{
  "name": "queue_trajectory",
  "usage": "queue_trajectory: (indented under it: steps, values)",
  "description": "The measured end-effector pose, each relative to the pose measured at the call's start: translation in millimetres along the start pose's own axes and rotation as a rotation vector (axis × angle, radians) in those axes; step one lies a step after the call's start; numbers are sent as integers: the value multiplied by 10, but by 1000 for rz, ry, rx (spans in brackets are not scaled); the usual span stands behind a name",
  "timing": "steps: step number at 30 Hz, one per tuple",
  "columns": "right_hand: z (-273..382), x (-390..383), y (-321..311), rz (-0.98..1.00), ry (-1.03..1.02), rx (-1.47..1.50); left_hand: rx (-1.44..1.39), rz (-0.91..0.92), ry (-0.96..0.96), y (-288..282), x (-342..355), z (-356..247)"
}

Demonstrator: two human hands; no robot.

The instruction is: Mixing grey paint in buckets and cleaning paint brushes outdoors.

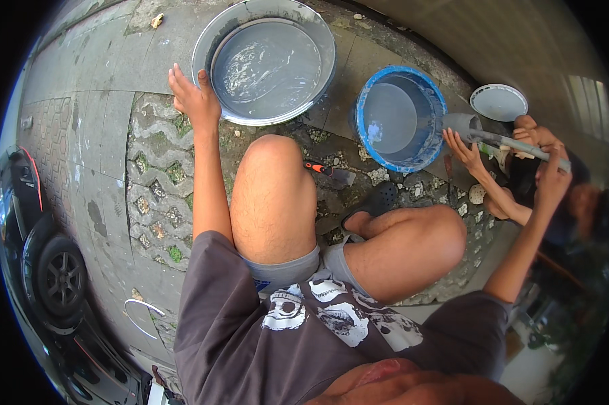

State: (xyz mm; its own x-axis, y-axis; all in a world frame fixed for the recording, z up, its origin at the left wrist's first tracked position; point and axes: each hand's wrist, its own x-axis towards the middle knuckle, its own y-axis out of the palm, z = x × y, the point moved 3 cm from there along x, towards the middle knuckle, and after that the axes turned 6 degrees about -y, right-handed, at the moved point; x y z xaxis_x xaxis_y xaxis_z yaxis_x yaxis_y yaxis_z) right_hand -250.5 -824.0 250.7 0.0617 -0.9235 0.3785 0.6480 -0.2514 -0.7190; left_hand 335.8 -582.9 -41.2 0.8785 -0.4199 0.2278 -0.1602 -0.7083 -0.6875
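Observation:
My left hand is raised with its fingers spread, beside the left rim of a wide metal basin. Grey, watery liquid fills the basin. At the far right, my right hand is closed round the end of a long grey handle, part of a cup-ended dipper. The dipper's cup hangs just right of a blue-rimmed bucket, which holds similar grey liquid. Another person's hand lies at the cup, fingers stretched out; whether it grips the cup, I cannot tell.
A trowel with an orange and black handle lies by my knee. A white round lid or shallow dish sits behind the other person. Rough openwork paving is on the left, with a dark car beyond. A white hoop lies there.

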Motion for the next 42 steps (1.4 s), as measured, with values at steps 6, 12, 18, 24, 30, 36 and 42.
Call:
queue_trajectory:
  steps: [6, 12, 18, 24, 30, 36, 42]
  values:
    - [-78, 67, -54, 18, 15, 0, 12, -3, 3, 16, -2, 9]
    - [-243, 95, -91, 74, -92, -117, 34, -8, 9, 44, -4, 77]
    - [-229, 88, -126, 117, 38, 26, 26, -27, 30, 48, -20, -6]
    - [-233, 51, -139, 56, -60, -94, 48, -37, 50, 34, -5, -5]
    - [-285, 82, -93, 100, 22, -28, 53, -34, 47, 18, -26, -18]
    - [-248, 38, -121, -126, -25, 25, 44, -23, 59, 23, -29, -48]
    - [-1, 25, -332, -138, -48, -67, 43, -11, 45, 43, -8, 0]
